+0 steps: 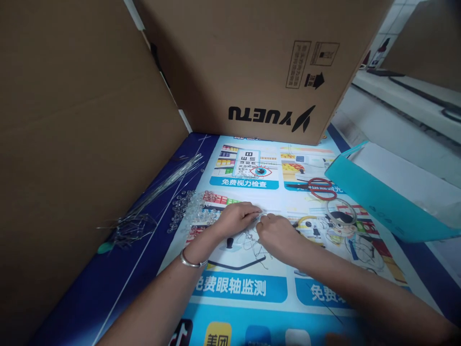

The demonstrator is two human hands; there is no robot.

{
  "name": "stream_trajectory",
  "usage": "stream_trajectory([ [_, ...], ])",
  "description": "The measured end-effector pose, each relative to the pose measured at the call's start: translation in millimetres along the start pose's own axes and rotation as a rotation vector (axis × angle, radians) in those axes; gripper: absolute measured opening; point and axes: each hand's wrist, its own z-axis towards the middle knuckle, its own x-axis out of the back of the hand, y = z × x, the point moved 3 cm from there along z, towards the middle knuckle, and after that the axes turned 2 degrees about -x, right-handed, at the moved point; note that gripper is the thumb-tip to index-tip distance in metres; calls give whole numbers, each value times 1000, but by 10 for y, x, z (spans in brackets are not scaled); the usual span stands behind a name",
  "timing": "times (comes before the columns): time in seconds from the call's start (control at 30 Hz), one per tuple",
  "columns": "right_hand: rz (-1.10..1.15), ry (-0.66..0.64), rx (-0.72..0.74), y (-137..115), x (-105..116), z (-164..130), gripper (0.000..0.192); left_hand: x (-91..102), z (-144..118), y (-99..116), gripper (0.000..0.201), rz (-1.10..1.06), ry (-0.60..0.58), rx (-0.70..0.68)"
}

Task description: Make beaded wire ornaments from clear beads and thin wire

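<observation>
My left hand [236, 218], with a silver bangle on its wrist, has its fingers pinched together over the printed mat. Close against its fingertips, my right hand [279, 235] is closed too. Between them is a small, pale, shiny bit of wire work; its details are too small to make out. Thin wires [257, 246] trail down from the fingers onto the mat. Just left of my left hand lies a spread of clear beads [192, 209].
A bundle of thin wires [165, 182] lies at the left, beside a dark wire tangle [131, 228]. Red-handled scissors [322, 188], a wire coil [341, 211] and a teal box [392, 204] are to the right. Cardboard panels [252, 62] stand behind and left.
</observation>
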Motion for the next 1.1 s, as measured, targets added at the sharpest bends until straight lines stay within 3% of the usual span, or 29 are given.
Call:
stream_trajectory([
  [0.23,52,125,-70,58,-214,-94,15,-38,14,-32,24,20,6,-5],
  [0.4,165,255,-157,67,-242,-194,12,-52,13,-40,23,25,24,7],
  [0.63,237,367,-84,72,-228,-234,10,-34,16,-25,23,25,9,19],
  [0.77,354,379,-36,103,-238,-236,10,-31,18,-21,24,5,17,12],
  [1.1,559,351,-228,178,-234,-242,28,-29,12,-25,23,-6,20,18],
])
